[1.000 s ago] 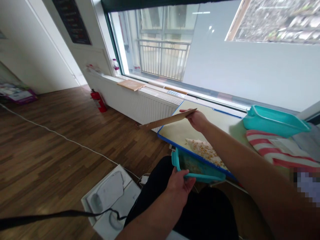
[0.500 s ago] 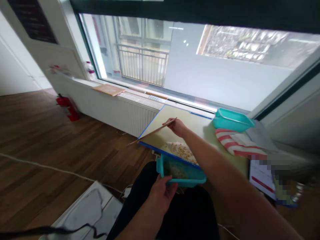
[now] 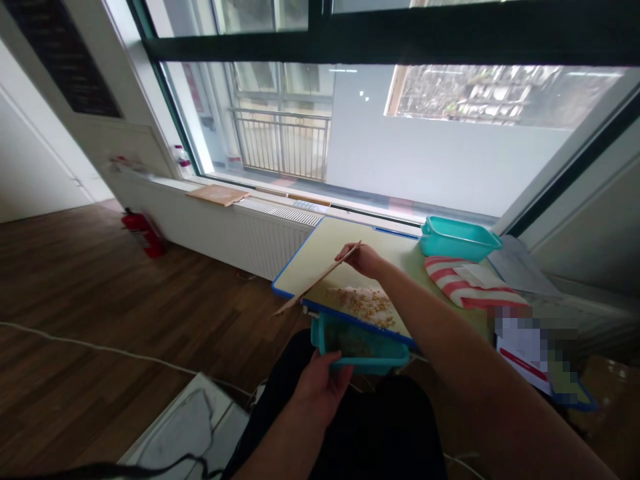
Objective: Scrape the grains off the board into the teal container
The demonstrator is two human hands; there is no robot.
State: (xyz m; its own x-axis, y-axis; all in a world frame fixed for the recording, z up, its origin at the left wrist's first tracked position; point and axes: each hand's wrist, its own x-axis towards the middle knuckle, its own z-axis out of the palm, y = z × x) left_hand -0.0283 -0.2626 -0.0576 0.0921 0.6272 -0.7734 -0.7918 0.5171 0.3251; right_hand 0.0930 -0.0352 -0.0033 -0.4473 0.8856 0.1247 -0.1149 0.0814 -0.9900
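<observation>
My left hand [image 3: 323,381] grips the near rim of a teal plastic basin [image 3: 373,365], held over my lap just below the table's front edge. Some pale stuff lies inside it, too dim to name. In my right hand [image 3: 363,259] is a long, thin wooden strip [image 3: 313,283], slanting down to the left past the table edge. Under that arm, a spread of white and golden-brown bits [image 3: 363,303], perhaps grains, lies along the front of the cream table [image 3: 320,250] with blue edging. Part of the spread is hidden by my right forearm.
A second teal basin [image 3: 457,241] and a red-and-white striped cloth [image 3: 465,283] sit at the table's right side, with a tablet-like screen [image 3: 523,353] nearer me. A radiator [image 3: 280,243] runs below the window. A fire extinguisher [image 3: 144,233], a cable [image 3: 100,347] and a white box [image 3: 190,427] are on the floor side.
The wooden strip's lower end has swung down and slightly right, and my right hand has shifted a little right. My left hand stays on the basin. The view has tilted up a little.
</observation>
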